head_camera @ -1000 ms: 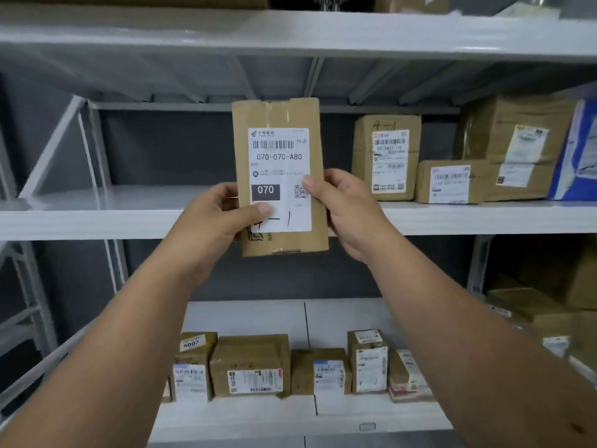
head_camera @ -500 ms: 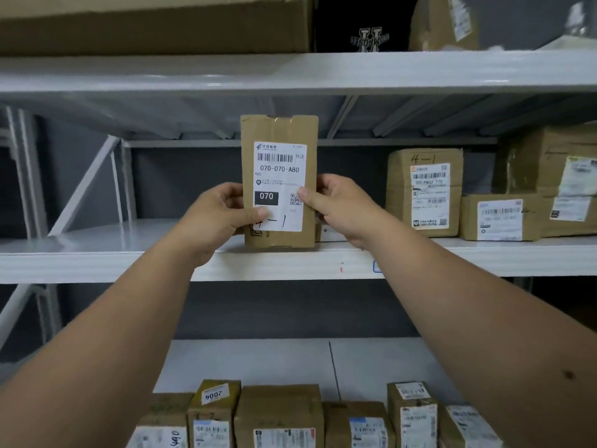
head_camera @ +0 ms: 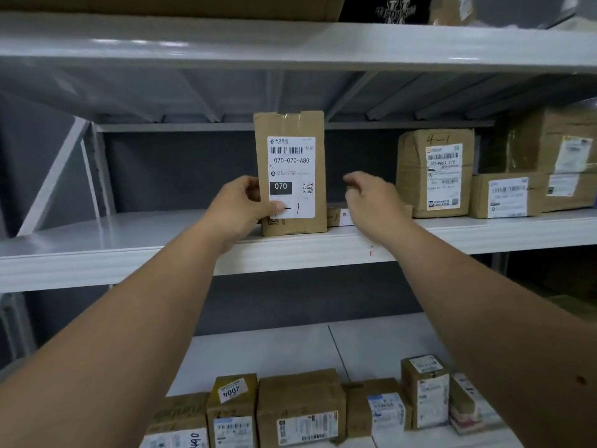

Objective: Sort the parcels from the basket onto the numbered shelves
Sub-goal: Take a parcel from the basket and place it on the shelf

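- Standing upright at the front edge of the middle shelf [head_camera: 113,253], the parcel [head_camera: 292,173] faces out with its label reading 070-070-A80.
- Left hand [head_camera: 240,210] pinches the parcel's lower left edge, thumb across the label.
- Right hand [head_camera: 371,198] hovers just beside the parcel, apart from it, fingers loosely curled and holding nothing.
- Step in hand: placement on the shelf, judged nearly complete.
- Next move calls for releasing the left hand without tipping the tall, narrow parcel.
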